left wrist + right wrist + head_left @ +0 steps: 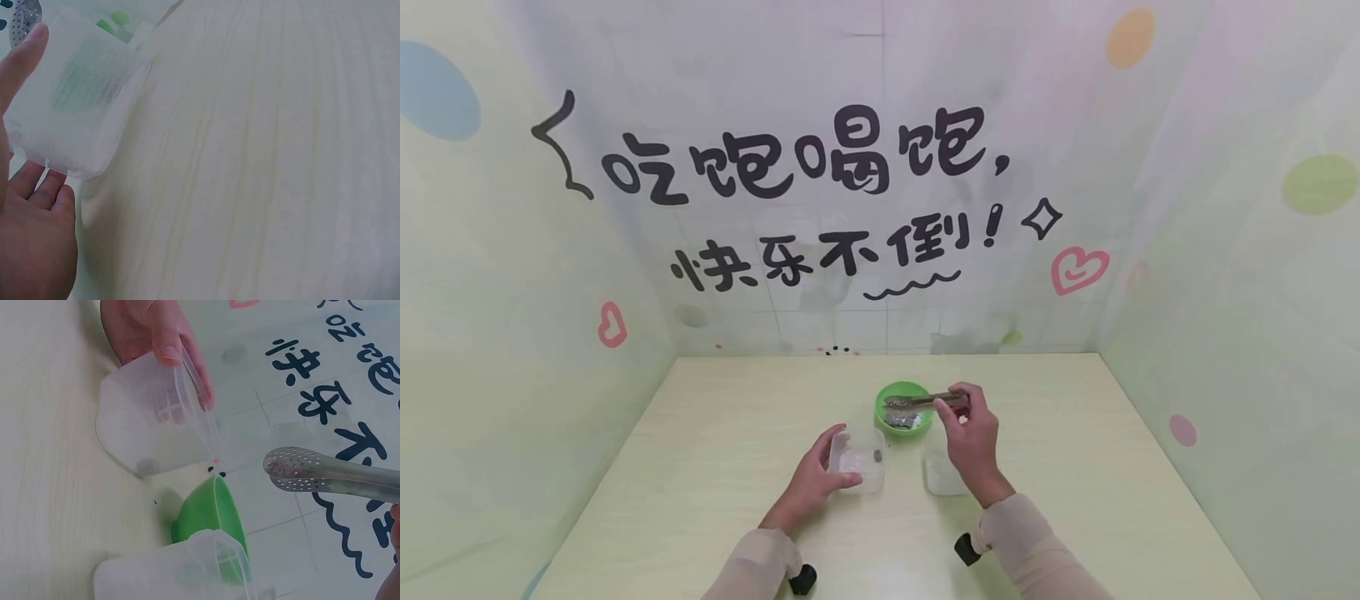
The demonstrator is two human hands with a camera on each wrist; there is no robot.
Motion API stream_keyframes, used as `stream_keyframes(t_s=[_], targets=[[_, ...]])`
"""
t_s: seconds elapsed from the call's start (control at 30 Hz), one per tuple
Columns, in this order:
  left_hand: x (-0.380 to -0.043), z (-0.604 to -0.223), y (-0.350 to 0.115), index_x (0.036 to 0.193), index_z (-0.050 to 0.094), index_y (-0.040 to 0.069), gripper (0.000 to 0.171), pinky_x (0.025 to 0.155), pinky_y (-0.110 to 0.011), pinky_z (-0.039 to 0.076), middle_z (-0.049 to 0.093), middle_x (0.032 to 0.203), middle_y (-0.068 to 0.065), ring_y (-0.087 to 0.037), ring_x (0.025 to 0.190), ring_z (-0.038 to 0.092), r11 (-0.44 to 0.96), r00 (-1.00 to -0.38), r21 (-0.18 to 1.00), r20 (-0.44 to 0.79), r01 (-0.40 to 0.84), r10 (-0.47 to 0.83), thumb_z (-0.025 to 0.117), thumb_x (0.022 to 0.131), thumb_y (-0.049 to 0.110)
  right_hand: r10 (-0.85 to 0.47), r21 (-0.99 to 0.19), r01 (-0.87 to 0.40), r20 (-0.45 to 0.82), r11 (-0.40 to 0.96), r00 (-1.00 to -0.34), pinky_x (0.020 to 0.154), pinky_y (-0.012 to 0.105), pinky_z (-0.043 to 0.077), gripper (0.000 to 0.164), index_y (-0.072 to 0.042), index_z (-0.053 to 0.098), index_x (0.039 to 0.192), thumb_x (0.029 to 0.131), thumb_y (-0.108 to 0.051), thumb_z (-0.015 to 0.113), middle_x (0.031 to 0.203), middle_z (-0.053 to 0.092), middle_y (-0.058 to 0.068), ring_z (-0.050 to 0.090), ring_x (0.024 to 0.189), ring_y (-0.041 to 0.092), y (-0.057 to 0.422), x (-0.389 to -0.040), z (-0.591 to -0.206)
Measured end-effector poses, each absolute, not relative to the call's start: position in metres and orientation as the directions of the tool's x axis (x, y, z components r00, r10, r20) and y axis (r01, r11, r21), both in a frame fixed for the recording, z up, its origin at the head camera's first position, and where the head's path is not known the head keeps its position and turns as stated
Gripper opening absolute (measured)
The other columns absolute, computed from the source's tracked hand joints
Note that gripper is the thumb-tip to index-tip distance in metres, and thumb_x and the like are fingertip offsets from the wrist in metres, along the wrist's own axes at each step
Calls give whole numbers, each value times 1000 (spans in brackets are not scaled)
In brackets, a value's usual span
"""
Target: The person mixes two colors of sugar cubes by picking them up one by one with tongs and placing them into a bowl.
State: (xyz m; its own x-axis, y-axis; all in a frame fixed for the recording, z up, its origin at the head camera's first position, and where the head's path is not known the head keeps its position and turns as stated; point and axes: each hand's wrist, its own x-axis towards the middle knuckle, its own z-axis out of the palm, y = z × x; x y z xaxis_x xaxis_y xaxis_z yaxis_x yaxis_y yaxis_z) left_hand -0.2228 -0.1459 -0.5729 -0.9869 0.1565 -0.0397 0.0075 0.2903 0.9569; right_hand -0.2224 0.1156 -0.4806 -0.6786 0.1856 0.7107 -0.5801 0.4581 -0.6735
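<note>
My left hand (820, 471) grips a clear plastic container (857, 485), thumb at the rim and fingers round its far side. A small dark piece (877, 456) lies inside that container. In my right hand (976, 437) is a pair of metal tongs (350, 477), with round perforated ends pointing left and close together. I cannot tell whether anything is between those ends. The tongs pass over a green bowl (203, 506). Dark and whitish contents (901, 419) show in the bowl in the head view.
A second clear container (942, 477) stands on the pale wooden table (722, 433), partly hidden under my right hand and wrist. Printed cloth walls (880, 325) enclose the table at the back and both sides.
</note>
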Motion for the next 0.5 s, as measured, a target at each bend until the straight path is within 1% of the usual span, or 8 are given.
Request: stream_keyframes(t_s=[0.13,0.23,0.37,0.5], targets=[[-223,-572,-146,152,37,19,93,123,-54,27,39,157,-19,-40,149,30,288,-987,958,-41,6,156,87,75,16,169,-681,-577,700,450,-694,57,17,51,25,2,59,106,86,-1,74,83,72,12,57,69,6,111,-218,-481],[-223,-571,-146,153,37,19,93,124,-53,27,39,157,-19,-39,150,30,282,-987,959,-46,-1,153,87,75,17,159,-690,-576,690,438,-706,57,18,51,26,0,59,106,85,-1,75,83,72,10,56,69,4,108,-216,-483],[-223,-571,-146,153,37,21,93,124,-52,27,38,158,-17,-38,150,30,278,-987,961,-53,-10,150,87,75,17,138,-699,-581,681,417,-719,57,19,52,25,-1,60,105,85,-2,75,81,72,9,57,68,5,104,-216,-487],[-223,-572,-146,152,37,21,92,124,-52,27,38,158,-18,-38,150,30,281,-988,960,-47,-3,149,87,75,17,85,-700,-585,668,409,-739,58,19,54,27,-1,59,106,85,-2,76,79,71,9,58,67,6,98,-214,-488]])
